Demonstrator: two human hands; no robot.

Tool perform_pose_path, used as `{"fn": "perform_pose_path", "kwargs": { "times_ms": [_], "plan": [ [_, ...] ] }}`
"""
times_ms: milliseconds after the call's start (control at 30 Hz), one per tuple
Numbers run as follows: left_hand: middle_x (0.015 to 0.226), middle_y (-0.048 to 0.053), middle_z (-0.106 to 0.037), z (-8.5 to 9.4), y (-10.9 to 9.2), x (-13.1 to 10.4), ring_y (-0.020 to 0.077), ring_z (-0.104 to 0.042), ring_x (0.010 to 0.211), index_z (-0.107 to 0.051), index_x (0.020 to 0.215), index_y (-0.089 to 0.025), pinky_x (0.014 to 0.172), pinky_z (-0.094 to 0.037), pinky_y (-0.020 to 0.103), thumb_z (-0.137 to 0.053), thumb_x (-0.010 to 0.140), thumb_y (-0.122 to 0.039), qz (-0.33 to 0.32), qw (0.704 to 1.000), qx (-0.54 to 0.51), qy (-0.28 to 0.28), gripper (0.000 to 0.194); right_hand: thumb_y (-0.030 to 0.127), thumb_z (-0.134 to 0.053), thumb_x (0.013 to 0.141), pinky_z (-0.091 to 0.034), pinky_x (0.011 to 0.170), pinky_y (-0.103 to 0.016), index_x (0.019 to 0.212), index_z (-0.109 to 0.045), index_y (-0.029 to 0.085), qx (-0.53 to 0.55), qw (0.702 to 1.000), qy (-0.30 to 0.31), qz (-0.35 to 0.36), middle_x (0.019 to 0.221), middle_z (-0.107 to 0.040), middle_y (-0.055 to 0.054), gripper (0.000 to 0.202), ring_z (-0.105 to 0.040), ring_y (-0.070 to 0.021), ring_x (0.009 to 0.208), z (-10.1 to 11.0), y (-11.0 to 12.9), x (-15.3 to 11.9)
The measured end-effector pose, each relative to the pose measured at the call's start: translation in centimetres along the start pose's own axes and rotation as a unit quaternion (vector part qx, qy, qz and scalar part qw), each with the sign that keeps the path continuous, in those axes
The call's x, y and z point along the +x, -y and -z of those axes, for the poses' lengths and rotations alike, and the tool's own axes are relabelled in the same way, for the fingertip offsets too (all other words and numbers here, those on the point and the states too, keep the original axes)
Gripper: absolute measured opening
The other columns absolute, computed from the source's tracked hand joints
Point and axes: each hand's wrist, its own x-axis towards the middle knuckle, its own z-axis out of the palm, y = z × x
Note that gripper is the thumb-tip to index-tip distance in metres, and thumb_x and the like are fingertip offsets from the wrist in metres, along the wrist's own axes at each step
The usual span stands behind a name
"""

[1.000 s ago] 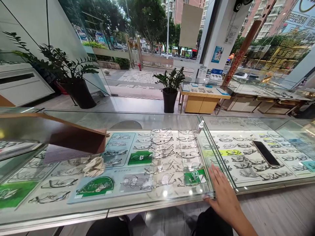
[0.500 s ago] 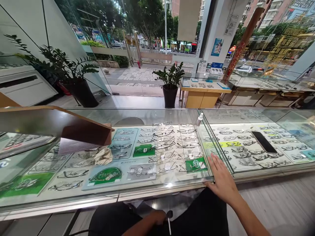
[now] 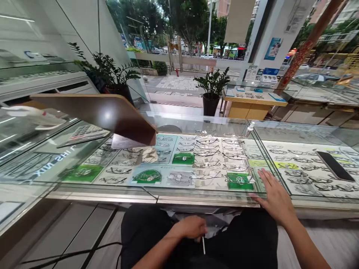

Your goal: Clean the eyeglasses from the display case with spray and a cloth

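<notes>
Could smudge glass counter (image 3: 213,192), pressing released right hand (image 3: 276,198) at four o'clock; cannot tell grip of left hand (image 3: 193,226) at six.

Left hand (image 3: 192,227), its hold unclear, both forearms (image 3: 304,239) cut off below, green cards (image 3: 177,160) with illegibly small print

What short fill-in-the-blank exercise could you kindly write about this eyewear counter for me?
The eyeglasses lie in rows ____ the glass countertop. As pictured, the spray bottle is to the ____ of the smartphone. The semicircular sign near the crumpled cloth is mainly ____ in colour.
Missing words: beneath; left; green.
</notes>
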Motion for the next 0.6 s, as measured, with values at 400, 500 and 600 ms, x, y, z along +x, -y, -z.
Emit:
{"fn": "perform_pose_path", "kwargs": {
  "times_ms": [400,500,600],
  "plan": [
    [0.081,0.001,-0.067,10.4,-13.8,-12.1,0.0179,-0.061,0.076,-0.073,0.097,-0.025,0.068,-0.039,0.03,-0.063,0.102,-0.045,-0.139,0.934,0.157,-0.288,0.023,0.081,-0.054,0.093,-0.04,0.124,-0.057,0.173,-0.021,0.021,0.038,0.999,-0.006,-0.008,0.171,-0.043,-0.017,0.105,-0.042,-0.0402,0.157,0.3,-0.1,0.4],
    [0.109,0.008,-0.071,12.5,-13.6,-10.4,0.0269,-0.064,0.103,-0.073,0.106,-0.023,0.088,-0.045,0.039,-0.068,0.1,-0.039,-0.112,0.859,0.284,-0.411,0.018,0.078,-0.059,0.092,-0.039,0.125,-0.057,0.174,-0.013,0.023,0.082,0.996,0.013,-0.027,0.176,-0.033,-0.016,0.109,-0.038,-0.0403,0.159,2.1,0.5,0.5],
    [0.122,0.011,-0.067,14.3,-13.1,-8.4,0.0317,-0.06,0.114,-0.074,0.113,-0.022,0.094,-0.046,0.045,-0.076,0.096,-0.039,-0.087,0.822,0.364,-0.429,0.025,0.069,-0.061,0.096,-0.035,0.129,-0.054,0.171,-0.022,0.027,0.149,0.988,0.036,-0.004,0.178,-0.029,-0.012,0.094,-0.032,-0.0364,0.163,4.2,2.0,1.4]
  ]
}}
